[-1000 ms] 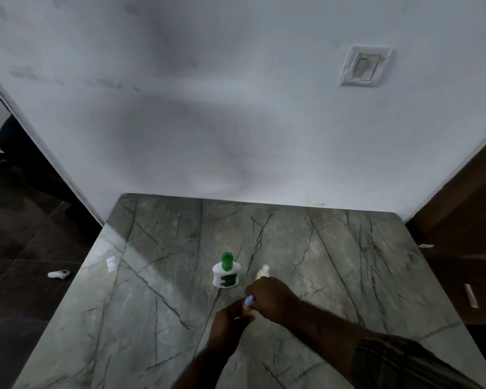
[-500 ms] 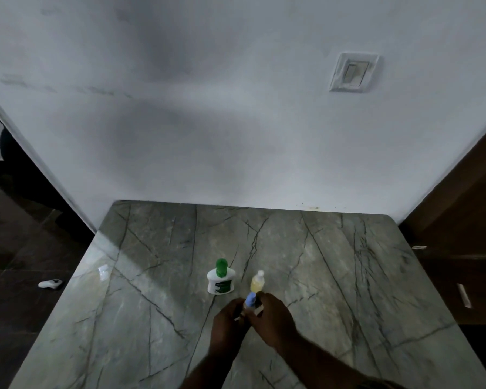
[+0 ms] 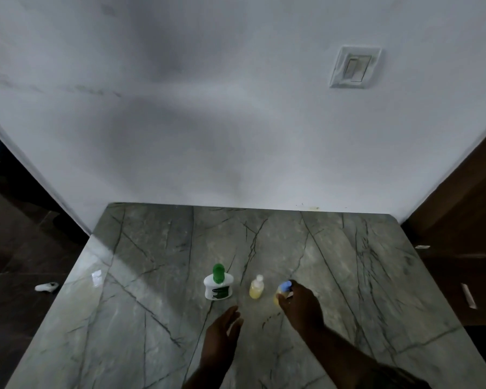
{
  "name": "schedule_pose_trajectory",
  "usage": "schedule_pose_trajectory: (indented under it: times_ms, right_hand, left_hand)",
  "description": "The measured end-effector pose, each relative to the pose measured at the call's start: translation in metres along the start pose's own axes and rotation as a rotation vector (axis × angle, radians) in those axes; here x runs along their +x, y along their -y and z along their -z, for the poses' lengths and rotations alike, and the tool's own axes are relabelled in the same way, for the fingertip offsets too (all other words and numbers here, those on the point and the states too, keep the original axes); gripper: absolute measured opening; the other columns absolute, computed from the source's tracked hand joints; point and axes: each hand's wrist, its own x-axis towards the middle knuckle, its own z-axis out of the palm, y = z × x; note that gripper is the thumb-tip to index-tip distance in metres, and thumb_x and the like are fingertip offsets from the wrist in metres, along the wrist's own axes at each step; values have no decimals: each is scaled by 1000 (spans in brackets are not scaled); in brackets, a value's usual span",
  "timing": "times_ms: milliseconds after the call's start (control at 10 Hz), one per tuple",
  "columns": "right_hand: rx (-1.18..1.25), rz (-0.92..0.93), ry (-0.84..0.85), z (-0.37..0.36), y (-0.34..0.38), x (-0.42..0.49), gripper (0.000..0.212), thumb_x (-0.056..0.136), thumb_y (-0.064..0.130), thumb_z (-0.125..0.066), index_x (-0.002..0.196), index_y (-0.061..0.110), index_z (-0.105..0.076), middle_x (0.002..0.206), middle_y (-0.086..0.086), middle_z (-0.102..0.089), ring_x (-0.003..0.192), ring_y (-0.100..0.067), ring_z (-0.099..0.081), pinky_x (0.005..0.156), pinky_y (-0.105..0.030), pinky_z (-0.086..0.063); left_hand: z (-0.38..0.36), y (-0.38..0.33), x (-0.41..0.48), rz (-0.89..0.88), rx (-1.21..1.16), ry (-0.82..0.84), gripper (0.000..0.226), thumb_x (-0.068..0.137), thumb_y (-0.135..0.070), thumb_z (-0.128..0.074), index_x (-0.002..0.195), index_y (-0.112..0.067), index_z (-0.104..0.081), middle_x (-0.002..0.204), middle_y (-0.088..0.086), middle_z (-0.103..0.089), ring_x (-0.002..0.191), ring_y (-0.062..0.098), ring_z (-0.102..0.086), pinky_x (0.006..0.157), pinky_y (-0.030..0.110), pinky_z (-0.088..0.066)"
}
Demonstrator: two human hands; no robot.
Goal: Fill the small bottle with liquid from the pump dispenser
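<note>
A white bottle with a green cap (image 3: pixel 218 286) stands on the grey marble table (image 3: pixel 152 290). To its right stands a small clear bottle of yellow liquid with a white cap (image 3: pixel 256 287). Further right, my right hand (image 3: pixel 300 304) is shut on a small yellowish bottle with a blue cap (image 3: pixel 283 290), holding it upright at the table surface; my fingers hide most of it. My left hand (image 3: pixel 222 332) hovers open and empty over the table, in front of the two standing bottles.
A white wall with a light switch (image 3: pixel 355 67) rises behind the table. Dark floor lies to the left, with a small white object (image 3: pixel 47 286) on it. Brown wooden furniture (image 3: pixel 460 220) stands at the right.
Both hands were together on the blue-capped bottle near the middle. My right hand has carried it to the right of the yellow bottle, and my left hand has let go and opened.
</note>
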Motion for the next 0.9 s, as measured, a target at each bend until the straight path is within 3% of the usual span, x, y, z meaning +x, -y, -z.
schedule_pose_trajectory:
  times_ms: [100, 200, 400, 500, 600, 800, 900]
  right_hand:
    - [-23, -32, 41, -3, -9, 18, 17, 89, 31, -66, 103, 23, -68, 101, 2, -72, 96, -19, -68, 82, -28, -49]
    - [-43, -23, 96, -10, -17, 30, 17, 88, 28, -66, 104, 23, -67, 103, 4, -69, 100, -18, -66, 84, -26, -48]
    - [-46, -42, 112, -24, -24, 41, 24, 92, 29, -63, 113, 19, -65, 109, -1, -69, 105, -21, -65, 86, -28, -48]
    - [-28, -44, 111, -24, -24, 43, 26, 91, 30, -64, 114, 18, -65, 109, -2, -70, 105, -22, -66, 86, -29, -49]
    - [-10, -35, 127, -25, -30, 44, 28, 89, 31, -66, 115, 19, -64, 109, -1, -69, 106, -22, -65, 86, -28, -47]
    - [6, -20, 164, -23, -34, 39, 40, 87, 31, -70, 124, 18, -60, 115, 0, -68, 111, -21, -64, 91, -27, -46]
    - [77, -14, 121, -29, -38, 35, 59, 83, 30, -75, 136, 14, -52, 130, -3, -62, 121, -22, -60, 101, -30, -46]
  left_hand:
    - [1, 12, 1, 7, 25, -18, 40, 91, -31, -64, 130, -22, -60, 127, -9, -64, 113, -1, -58, 98, 13, -43]
    - [2, 23, 3, -6, 49, -19, 38, 91, -33, -64, 129, -26, -61, 126, -13, -62, 116, 1, -56, 103, 20, -44]
    - [2, 27, 4, 59, 37, -8, 37, 92, -29, -63, 129, -28, -60, 120, -19, -58, 113, -2, -56, 83, -7, -34]
    - [0, 28, 5, 60, 61, -18, 36, 92, -30, -62, 128, -27, -60, 122, -18, -59, 115, 0, -57, 89, 0, -38]
    - [-6, 32, 7, 32, 104, -19, 37, 93, -34, -61, 129, -27, -60, 127, -16, -60, 118, 0, -55, 102, 18, -44]
    - [-16, 27, 9, 35, 125, -29, 35, 94, -31, -59, 129, -26, -59, 128, -13, -60, 116, 0, -52, 101, 15, -37]
    - [-18, 29, 13, 60, 124, -35, 34, 98, -24, -51, 132, -27, -56, 133, -7, -59, 118, 3, -51, 100, 15, -35]
